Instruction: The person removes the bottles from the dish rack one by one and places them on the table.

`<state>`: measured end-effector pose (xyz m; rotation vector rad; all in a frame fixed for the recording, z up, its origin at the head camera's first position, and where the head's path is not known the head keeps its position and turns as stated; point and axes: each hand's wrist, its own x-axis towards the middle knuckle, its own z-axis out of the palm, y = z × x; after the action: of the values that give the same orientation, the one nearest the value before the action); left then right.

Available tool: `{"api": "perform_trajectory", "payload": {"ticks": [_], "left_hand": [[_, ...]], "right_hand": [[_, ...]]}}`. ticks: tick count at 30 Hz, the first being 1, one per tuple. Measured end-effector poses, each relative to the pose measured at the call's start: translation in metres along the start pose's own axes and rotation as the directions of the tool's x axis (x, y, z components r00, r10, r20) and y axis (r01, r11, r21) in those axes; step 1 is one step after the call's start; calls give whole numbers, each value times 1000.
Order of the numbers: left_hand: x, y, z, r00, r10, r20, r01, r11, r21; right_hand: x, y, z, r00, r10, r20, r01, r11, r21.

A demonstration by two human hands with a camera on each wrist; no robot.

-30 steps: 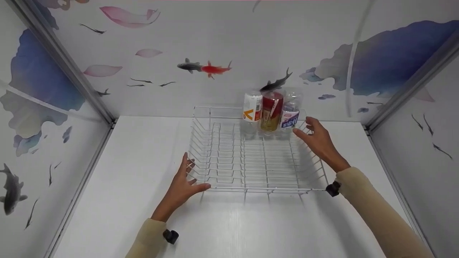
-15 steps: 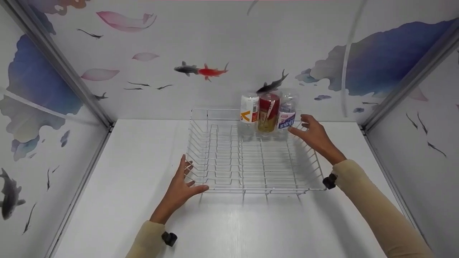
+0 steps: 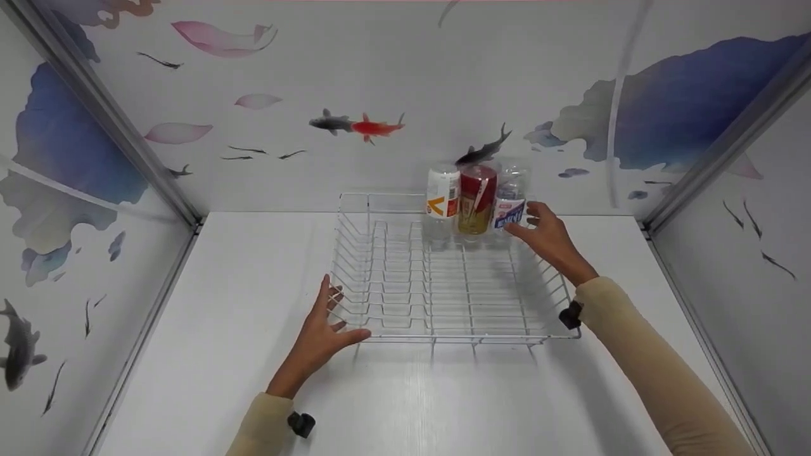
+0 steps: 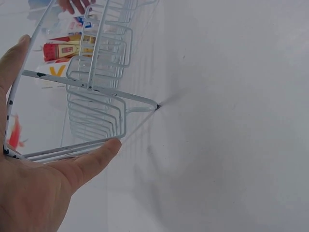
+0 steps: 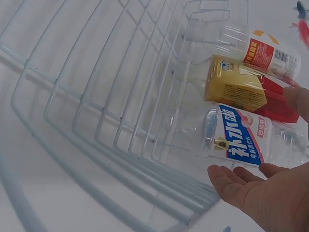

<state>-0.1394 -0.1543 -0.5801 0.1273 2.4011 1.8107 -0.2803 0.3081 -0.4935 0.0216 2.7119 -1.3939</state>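
Three clear plastic bottles stand neck down in a row at the back right of a white wire dish rack (image 3: 443, 339). One bottle (image 3: 441, 196) has a white and orange label, the middle bottle (image 3: 476, 199) a red and gold one, and the right bottle (image 3: 509, 212) a blue, white and pink one. My left hand (image 3: 319, 335) grips the rack's front left corner, thumb along the front rim and fingertips among the side wires. Beside the right bottle is my right hand (image 3: 548, 237), fingers spread and fairly straight, thumb in front of the label and fingertips right at its side.
The rack stands on a white table (image 3: 247, 272), close to the back wall (image 3: 380, 76), which is painted with fish and petals. Side walls (image 3: 747, 266) rise at both ends. Raised wire dividers (image 3: 399, 278) fill the rack's left half.
My right hand has moved left, from over the rack's right rim to the right bottle. My left hand stays at the corner. The bottles keep their places in the rack.
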Motion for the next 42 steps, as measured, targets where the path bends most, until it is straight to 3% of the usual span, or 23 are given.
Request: {"api": "perform_trajectory", "payload": {"ticks": [11, 26, 42], "left_hand": [[2, 4, 3, 1000, 7, 1, -7, 1000, 15], [-1, 1, 0, 1000, 6, -12, -6, 1000, 5], [-1, 0, 1, 1000, 2, -19, -2, 1000, -6]], "right_hand": [[9, 11, 7, 998, 24, -66, -21, 999, 38], [28, 20, 25, 991, -33, -133, 50, 991, 121], [40, 24, 31, 993, 3, -118, 14, 989, 146]]}}
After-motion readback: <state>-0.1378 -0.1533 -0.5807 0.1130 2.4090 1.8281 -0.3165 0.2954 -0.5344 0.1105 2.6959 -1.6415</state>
